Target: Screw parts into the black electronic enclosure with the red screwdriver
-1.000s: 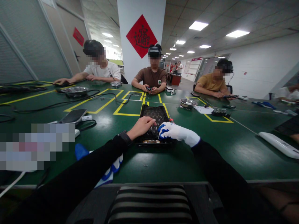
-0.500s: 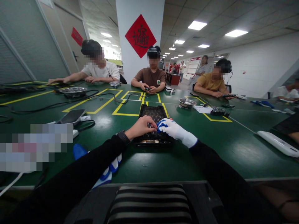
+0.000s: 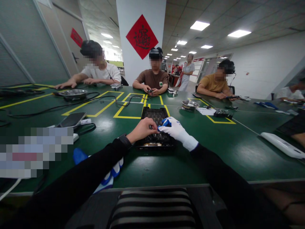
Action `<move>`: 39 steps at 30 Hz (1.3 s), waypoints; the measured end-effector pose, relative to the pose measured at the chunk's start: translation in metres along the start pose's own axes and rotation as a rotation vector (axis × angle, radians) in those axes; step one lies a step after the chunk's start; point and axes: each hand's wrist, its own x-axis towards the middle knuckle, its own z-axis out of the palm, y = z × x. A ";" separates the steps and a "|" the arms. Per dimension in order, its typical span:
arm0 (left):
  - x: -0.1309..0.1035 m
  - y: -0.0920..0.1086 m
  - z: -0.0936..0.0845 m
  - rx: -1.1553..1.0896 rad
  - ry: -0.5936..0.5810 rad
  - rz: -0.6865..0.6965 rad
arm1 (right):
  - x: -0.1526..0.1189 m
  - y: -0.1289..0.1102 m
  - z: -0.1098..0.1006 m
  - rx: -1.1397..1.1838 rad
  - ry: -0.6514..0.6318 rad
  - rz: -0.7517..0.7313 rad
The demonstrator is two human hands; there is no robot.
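A black open case (image 3: 156, 113) lies in front of me, with a tray of small parts too fine to make out. Over its middle, my bare left hand (image 3: 144, 129) is closed in a pinch, a dark watch at its wrist. Directly to its right, my right hand (image 3: 175, 128), in a white and blue glove, is also pinched, its fingertips meeting those of the left. Whatever is between the fingertips is too small to name. Along the case's near edge sits a pale, tan-coloured piece (image 3: 152, 144).
A blue and white glove (image 3: 107, 181) lies left by the table edge. A phone (image 3: 73, 119) and cables are beyond it. Metal bowls (image 3: 190, 104) stand farther off. A white device (image 3: 281, 144) is at right. Several people sit across the green table (image 3: 214, 159).
My right hand has turned slightly and shifted a little left, its fingers lifting. My left hand stays pinched over the case. In the background a person has walked left.
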 end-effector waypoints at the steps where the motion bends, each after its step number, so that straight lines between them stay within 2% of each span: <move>1: 0.000 0.000 0.000 -0.003 -0.001 -0.002 | 0.000 0.001 -0.001 0.000 0.044 0.012; 4: 0.000 0.000 0.001 -0.007 -0.011 -0.012 | 0.002 0.004 -0.003 0.028 0.093 0.003; 20: 0.000 0.006 -0.002 -0.004 -0.036 -0.023 | -0.002 -0.002 -0.007 0.063 0.048 -0.007; 26: 0.000 0.006 -0.002 0.004 -0.034 -0.010 | -0.002 -0.001 -0.007 0.055 0.095 0.018; 33: 0.000 0.006 -0.002 0.009 -0.037 -0.013 | -0.002 0.000 -0.006 -0.037 0.025 0.014; 39: 0.000 0.006 -0.001 0.030 -0.041 -0.018 | -0.004 -0.009 -0.006 -0.085 -0.083 -0.031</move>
